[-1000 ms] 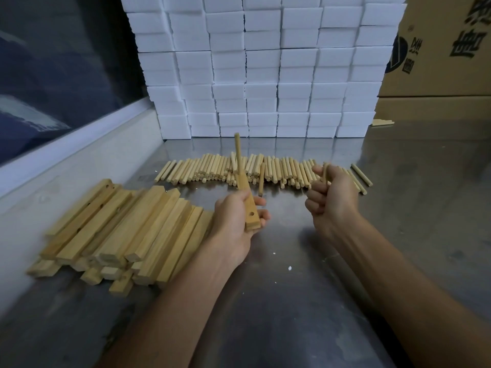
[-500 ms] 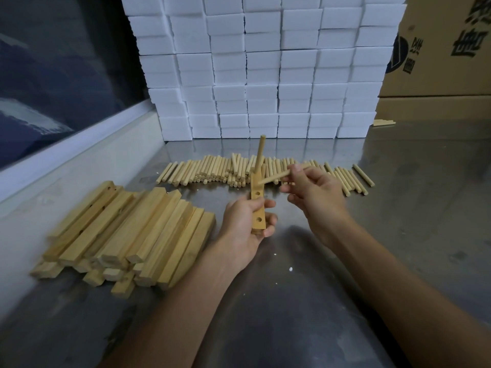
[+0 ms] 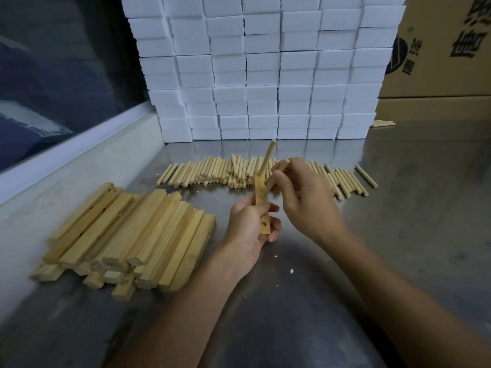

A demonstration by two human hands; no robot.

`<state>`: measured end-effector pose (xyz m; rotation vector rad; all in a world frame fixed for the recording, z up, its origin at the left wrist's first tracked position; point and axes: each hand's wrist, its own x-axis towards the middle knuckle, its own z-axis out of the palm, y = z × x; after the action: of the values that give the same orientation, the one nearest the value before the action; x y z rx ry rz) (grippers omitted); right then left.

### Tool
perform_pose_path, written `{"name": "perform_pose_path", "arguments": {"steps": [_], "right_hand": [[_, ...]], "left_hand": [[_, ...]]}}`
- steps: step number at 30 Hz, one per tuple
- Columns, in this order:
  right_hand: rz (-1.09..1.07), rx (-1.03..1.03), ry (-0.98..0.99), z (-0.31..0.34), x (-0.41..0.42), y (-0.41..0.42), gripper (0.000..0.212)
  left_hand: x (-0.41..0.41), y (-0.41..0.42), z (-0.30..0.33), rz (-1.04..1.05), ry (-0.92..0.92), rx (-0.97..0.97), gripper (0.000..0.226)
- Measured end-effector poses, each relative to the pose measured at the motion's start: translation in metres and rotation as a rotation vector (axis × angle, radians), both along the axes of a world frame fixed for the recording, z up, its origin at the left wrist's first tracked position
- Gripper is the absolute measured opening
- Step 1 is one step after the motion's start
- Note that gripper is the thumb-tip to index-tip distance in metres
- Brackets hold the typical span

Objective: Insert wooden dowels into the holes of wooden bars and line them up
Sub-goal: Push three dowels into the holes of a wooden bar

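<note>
My left hand (image 3: 249,229) grips a short wooden bar (image 3: 261,205) held nearly upright above the metal table. One dowel (image 3: 267,159) stands out of the bar's top hole, and an empty hole shows near its lower end. My right hand (image 3: 303,195) pinches a second dowel (image 3: 279,172) and holds its lower tip against the bar's middle. A row of loose dowels (image 3: 212,172) lies behind the hands. A pile of wooden bars (image 3: 127,235) lies to the left.
A wall of white foam blocks (image 3: 265,75) stands at the back of the metal table (image 3: 398,235). Cardboard boxes (image 3: 438,49) stand at the back right. A raised ledge (image 3: 66,166) under a dark window runs along the left.
My right hand picked a dowel from the row and brought it left to the bar. The left hand tilted the bar more upright and raised it slightly.
</note>
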<state>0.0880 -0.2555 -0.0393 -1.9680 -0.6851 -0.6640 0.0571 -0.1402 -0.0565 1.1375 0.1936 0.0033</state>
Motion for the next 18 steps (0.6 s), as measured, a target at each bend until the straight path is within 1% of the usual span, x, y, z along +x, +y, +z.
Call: {"name": "perform_pose_path", "arguments": {"steps": [3, 6, 10, 14, 16, 18], "right_hand": [[0.026, -0.008, -0.012, 0.001, 0.000, 0.006, 0.019], [0.022, 0.084, 0.017, 0.001, 0.000, 0.009, 0.018], [-0.016, 0.217, 0.069, -0.002, 0.001, 0.010, 0.023], [0.034, 0.193, 0.141, -0.008, -0.001, 0.012, 0.014], [0.041, 0.169, 0.154, -0.011, -0.001, 0.012, 0.011], [0.030, 0.160, 0.151, -0.011, -0.001, 0.011, 0.011]], "left_hand": [[0.001, -0.001, -0.001, 0.005, 0.000, 0.003, 0.025], [0.001, -0.001, -0.002, 0.003, 0.010, 0.000, 0.024], [0.001, 0.000, -0.002, -0.002, 0.013, 0.024, 0.026], [0.001, 0.000, -0.002, -0.035, -0.002, -0.006, 0.027], [0.002, 0.002, -0.003, -0.073, 0.005, -0.054, 0.028], [0.002, 0.004, -0.002, -0.108, 0.027, -0.131, 0.031]]}}
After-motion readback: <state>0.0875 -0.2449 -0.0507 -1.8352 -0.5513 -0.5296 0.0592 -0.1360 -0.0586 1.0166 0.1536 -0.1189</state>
